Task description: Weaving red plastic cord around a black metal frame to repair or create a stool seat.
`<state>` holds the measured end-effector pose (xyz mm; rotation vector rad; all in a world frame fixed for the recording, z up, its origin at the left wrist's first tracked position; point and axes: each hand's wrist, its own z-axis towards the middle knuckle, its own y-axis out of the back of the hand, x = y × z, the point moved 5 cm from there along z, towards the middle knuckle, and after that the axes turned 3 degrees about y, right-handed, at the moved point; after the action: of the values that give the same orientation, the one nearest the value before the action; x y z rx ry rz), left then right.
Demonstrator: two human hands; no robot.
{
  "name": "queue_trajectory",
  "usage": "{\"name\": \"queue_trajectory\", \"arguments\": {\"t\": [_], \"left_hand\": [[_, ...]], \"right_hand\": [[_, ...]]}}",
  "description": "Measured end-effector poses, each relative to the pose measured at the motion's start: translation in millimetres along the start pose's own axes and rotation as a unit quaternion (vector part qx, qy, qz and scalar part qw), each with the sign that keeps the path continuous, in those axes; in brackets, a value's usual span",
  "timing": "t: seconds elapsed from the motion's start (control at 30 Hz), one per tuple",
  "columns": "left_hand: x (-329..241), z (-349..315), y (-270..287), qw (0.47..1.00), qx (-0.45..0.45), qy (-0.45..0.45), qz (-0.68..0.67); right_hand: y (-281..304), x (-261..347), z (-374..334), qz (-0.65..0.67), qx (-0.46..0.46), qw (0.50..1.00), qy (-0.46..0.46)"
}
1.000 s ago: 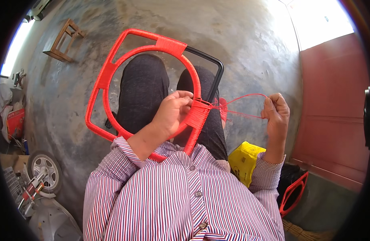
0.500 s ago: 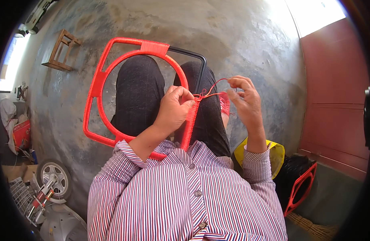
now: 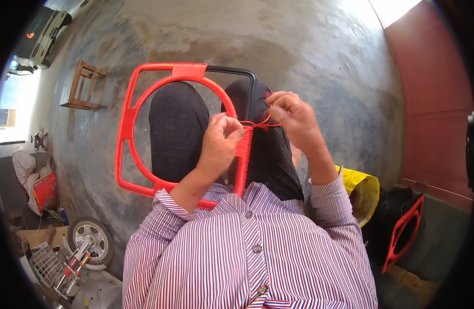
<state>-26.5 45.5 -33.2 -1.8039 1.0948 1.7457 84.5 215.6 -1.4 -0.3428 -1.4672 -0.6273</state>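
The left fingers (image 3: pixel 230 125) pinch the red frame (image 3: pixel 127 123); the right fingers (image 3: pixel 286 103), grip unclear, have come nearer, so the cord (image 3: pixel 255 125) between them likely isn't being tightened.

The left hand (image 3: pixel 220 141) keeps its thumb close to a bent forefinger, its forearm (image 3: pixel 188 188) slanting down-left below it. Just beside, slightly higher, the blurred right hand (image 3: pixel 292 118) curls its fingers inward.

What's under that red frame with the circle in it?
Under the red frame are two legs in dark trousers, with grey floor showing through the gaps. Whatever the frame itself and the left hand cover can't be seen.
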Motion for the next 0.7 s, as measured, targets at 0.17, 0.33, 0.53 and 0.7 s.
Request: {"name": "queue_trajectory", "arguments": {"t": [0.17,0.33,0.53,0.7], "left_hand": [[1.6,-0.8,-0.4,1.000,0.001,0.004,-0.011],[4.5,1.0,-1.7,1.000,0.003,0.012,-0.020],[1.4,-0.9,-0.3,0.999,0.004,0.019,-0.038],[-2.4,-3.2,1.1,0.997,-0.011,0.028,-0.073]], "right_hand": [[57.2,20.0,-6.1,0.261,-0.153,0.952,-0.039],[85.1,10.9,-15.9,-0.132,-0.153,0.979,-0.002],[19.6,5.4,-25.0,-0.167,-0.004,0.986,-0.006],[-14.9,3.2,-22.8,-0.228,0.042,0.973,0.011]]}}
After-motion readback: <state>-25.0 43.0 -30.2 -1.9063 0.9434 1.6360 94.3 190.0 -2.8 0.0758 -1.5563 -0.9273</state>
